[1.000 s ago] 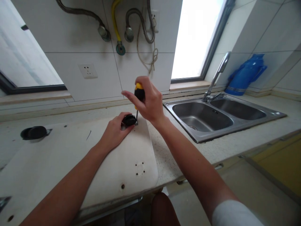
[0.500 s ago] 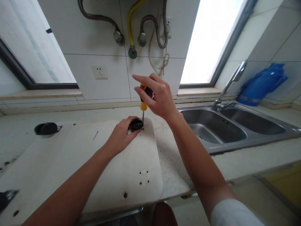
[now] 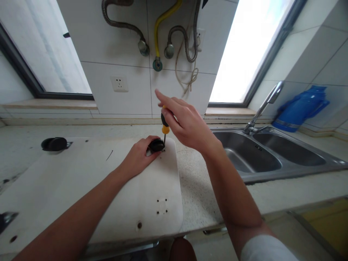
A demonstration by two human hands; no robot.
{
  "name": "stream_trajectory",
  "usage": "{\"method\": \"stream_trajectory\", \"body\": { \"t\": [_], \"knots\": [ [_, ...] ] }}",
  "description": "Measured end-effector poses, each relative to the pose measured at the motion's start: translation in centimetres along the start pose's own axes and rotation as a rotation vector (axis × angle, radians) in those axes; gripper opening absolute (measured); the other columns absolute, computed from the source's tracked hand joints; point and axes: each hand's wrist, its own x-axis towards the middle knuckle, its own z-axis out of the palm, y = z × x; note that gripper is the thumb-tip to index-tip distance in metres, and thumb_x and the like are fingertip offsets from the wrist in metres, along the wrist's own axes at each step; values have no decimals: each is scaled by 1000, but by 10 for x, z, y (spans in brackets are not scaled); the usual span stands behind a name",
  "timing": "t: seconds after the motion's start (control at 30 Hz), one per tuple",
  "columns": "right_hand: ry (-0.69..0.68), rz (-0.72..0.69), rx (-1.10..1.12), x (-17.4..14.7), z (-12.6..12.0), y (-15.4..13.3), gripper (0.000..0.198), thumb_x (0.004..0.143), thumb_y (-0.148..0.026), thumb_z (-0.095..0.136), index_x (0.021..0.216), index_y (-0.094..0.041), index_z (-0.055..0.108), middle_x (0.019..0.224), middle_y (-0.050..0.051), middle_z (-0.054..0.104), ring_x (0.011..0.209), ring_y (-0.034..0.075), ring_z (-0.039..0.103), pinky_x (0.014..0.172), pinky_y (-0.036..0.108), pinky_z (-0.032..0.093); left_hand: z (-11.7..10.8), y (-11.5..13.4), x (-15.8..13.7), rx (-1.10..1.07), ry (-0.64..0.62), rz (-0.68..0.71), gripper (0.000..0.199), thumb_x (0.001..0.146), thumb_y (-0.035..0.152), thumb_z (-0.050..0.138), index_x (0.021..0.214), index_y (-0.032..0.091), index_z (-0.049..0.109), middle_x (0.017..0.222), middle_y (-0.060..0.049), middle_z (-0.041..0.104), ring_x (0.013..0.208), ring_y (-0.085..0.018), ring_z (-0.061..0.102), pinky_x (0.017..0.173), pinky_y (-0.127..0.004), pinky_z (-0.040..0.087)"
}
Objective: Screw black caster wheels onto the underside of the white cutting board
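Note:
My left hand [image 3: 137, 157] grips a black caster wheel [image 3: 156, 145], thumb on the near side and fingers on the far side. The caster's metal plate lies on a white board [image 3: 122, 203], near its far right corner. An upright screwdriver [image 3: 165, 128] with a yellow and black handle has its tip down at the plate, just right of the wheel. Around its handle is my right hand [image 3: 187, 125], with the index finger stretched out; the hand hides part of the handle. Whether a screw sits under the tip cannot be made out.
Another black caster [image 3: 54, 144] is mounted at the board's far left, and part of one [image 3: 7, 220] shows near left. Screw holes [image 3: 162, 206] mark the near right corner. A double sink [image 3: 244, 152] with a faucet [image 3: 265, 107] and a blue thermos [image 3: 301, 108] lie right.
My right hand has turned around the screwdriver handle and covers more of its top. My left hand stays on the caster. The camera view has shifted slightly.

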Motion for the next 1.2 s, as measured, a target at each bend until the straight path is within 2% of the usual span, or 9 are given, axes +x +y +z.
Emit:
{"method": "stream_trajectory", "body": {
  "t": [0.1,0.23,0.37,0.5,0.6,0.73,0.87,1.0,1.2],
  "knots": [
    [69,71,-120,1,0,1,51,116,-53,55,157,-26,67,116,8,75,110,25,65,99,39,48,-1,0,0,13,4,-2,43,97,42,75,137,26,67,123,-8,81,108,-31,76,99,-48,58],
    [-70,35,133,3,0,8,64,117,-39,48,178,-26,37,131,7,74,116,21,65,103,35,48,-1,0,0,20,2,10,42,98,41,75,136,26,67,123,-7,81,107,-31,76,97,-46,58],
    [30,63,2,3,-2,14,60,110,-52,65,164,-25,61,118,7,75,110,25,64,103,39,47,-1,-1,0,22,7,4,44,97,41,76,137,26,67,124,-7,81,110,-31,77,100,-47,58],
    [-97,-5,174,3,-3,13,63,116,-37,52,177,-25,40,135,7,74,117,22,65,105,37,48,-1,-1,0,11,4,6,43,97,41,76,137,27,67,127,-7,81,112,-31,77,103,-48,58],
    [-7,59,35,3,-2,10,56,112,-48,62,163,-24,62,119,8,76,109,25,66,101,40,48,-1,-1,0,11,5,-3,44,96,41,77,137,27,67,126,-7,81,112,-32,77,103,-49,58],
    [-100,1,185,3,-2,10,67,115,-39,52,178,-24,38,139,10,73,125,24,65,106,40,50,0,-1,0,15,0,2,43,97,42,76,137,27,67,126,-7,81,111,-32,76,101,-49,58],
    [14,89,0,2,-1,10,51,111,-48,61,156,-24,66,119,9,76,106,27,68,96,44,51,-1,-1,0,15,4,4,45,97,44,76,137,26,67,128,-8,81,114,-33,76,104,-50,57],
    [-129,13,180,0,-9,10,63,112,-35,54,173,-24,41,148,12,69,125,26,65,105,42,51,-2,-1,0,16,2,9,45,97,44,75,138,27,68,127,-8,81,112,-32,76,102,-48,58],
    [-125,228,-78,-5,-22,7,53,114,-47,52,161,-23,52,122,13,76,101,28,66,89,44,49,-4,2,-1,37,-9,14,43,98,43,73,137,27,68,129,-9,81,111,-32,76,101,-49,59]
  ]
}}
